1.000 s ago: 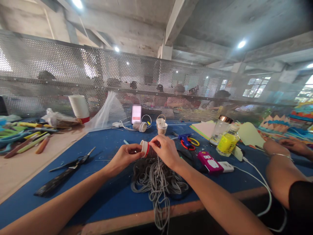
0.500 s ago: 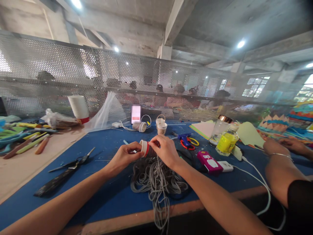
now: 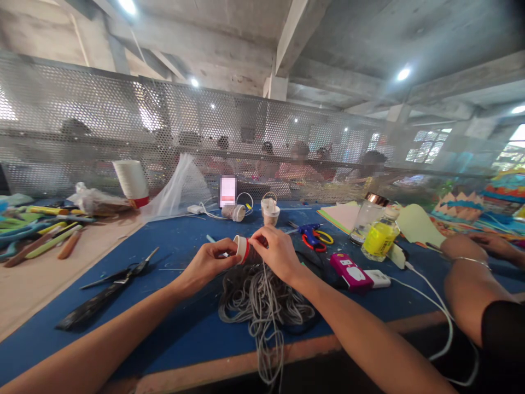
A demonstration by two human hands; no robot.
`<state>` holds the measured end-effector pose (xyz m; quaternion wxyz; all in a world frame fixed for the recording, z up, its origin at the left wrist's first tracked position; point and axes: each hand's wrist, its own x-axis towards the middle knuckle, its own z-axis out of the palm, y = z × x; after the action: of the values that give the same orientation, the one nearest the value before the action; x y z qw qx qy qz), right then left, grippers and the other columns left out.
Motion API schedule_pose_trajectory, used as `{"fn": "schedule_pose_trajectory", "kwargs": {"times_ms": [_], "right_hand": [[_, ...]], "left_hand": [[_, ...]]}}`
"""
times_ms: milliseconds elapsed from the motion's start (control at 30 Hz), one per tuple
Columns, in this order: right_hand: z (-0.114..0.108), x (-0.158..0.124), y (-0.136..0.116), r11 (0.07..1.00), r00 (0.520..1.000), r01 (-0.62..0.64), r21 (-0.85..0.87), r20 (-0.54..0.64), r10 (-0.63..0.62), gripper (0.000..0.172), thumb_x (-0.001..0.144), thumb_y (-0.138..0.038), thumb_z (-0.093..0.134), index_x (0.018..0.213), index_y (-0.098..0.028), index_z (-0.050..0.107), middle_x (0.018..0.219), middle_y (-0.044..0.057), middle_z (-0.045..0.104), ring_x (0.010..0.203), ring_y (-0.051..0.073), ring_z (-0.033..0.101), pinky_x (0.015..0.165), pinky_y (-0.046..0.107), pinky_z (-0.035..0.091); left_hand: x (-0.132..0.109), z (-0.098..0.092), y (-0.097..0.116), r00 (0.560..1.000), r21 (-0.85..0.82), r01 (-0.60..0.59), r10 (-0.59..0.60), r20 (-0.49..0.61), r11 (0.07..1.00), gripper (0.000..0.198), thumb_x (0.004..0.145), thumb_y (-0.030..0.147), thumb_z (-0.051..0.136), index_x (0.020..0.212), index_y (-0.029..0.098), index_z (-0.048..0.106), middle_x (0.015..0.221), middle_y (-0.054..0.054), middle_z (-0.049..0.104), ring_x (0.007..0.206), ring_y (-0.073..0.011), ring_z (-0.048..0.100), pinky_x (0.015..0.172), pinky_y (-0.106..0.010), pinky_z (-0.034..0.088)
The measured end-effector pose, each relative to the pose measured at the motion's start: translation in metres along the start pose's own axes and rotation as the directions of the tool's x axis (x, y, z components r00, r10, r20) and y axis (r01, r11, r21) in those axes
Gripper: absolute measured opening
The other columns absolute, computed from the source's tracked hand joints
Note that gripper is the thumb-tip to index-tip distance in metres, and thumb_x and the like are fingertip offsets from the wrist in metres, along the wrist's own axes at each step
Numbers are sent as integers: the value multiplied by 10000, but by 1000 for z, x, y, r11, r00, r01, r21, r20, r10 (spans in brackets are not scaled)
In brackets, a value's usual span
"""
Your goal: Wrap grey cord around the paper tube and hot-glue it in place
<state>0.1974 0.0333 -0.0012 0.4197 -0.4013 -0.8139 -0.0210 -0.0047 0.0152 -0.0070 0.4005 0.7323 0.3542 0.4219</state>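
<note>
While working inside blue tabletop edge point(image 3: 229, 365), bare leftward, clamping left hand point(image 3: 208, 262), right hand point(image 3: 279, 254). Gripping one red-banded white paper cup point(image 3: 243, 249).

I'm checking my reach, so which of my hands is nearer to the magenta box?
Right. Your right hand is to the left of the magenta box, at the cup; your left hand is farther left, at the cup's rim.

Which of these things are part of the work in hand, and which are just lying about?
In use:
Cup, held in the left hand
Grey cord, running up to the right hand

Apparently just lying about:
Phone
Purple box
Yellow bottle
Stacked cups
Shears, though they may be kept handy
</note>
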Motion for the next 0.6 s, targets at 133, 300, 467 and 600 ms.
{"fn": "schedule_pose_trajectory", "kwargs": {"times_ms": [133, 300, 467, 600], "right_hand": [[0, 0, 0, 1000, 1000, 2, 4, 4, -2, 79, 906, -266, 609, 856, -206, 615, 855, 2, 643, 794, 129, 604, 742, 238, 439], [0, 0, 1, 1000, 1000, -9, 6, 12, 9, 73, 899, -264, 618, 854, -206, 615, 856, 1, 642, 778, 124, 600, 727, 234, 437], [0, 0, 0, 1000, 1000, -14, 9, 19, 14, 87, 905, -275, 608, 852, -206, 615, 859, 7, 644, 788, 130, 603, 735, 238, 443], [0, 0, 0, 1000, 1000, -16, 11, 21, 15, 87, 906, -273, 605, 851, -207, 616, 859, 9, 647, 788, 132, 605, 733, 240, 447]], "left_hand": [[0, 0, 0, 1000, 8, -2, 2, 8, 1000, 168, 817, 314, 650, 851, 161, 710, 891, -57, 662, 886, -225, 577, 825, -341, 427], [0, 0, 1, 1000, 20, 0, -1, 12, 1000, 168, 817, 310, 642, 847, 159, 712, 887, -58, 665, 885, -227, 582, 825, -343, 432], [0, 0, 4, 1000, 23, -8, 7, 4, 1000, 172, 816, 309, 638, 849, 163, 721, 894, -61, 676, 887, -230, 589, 821, -341, 438], [0, 1, 6, 1000, 22, -1, 1, 2, 1000, 161, 810, 307, 640, 823, 169, 721, 874, -53, 678, 872, -226, 595, 811, -328, 442]]}}
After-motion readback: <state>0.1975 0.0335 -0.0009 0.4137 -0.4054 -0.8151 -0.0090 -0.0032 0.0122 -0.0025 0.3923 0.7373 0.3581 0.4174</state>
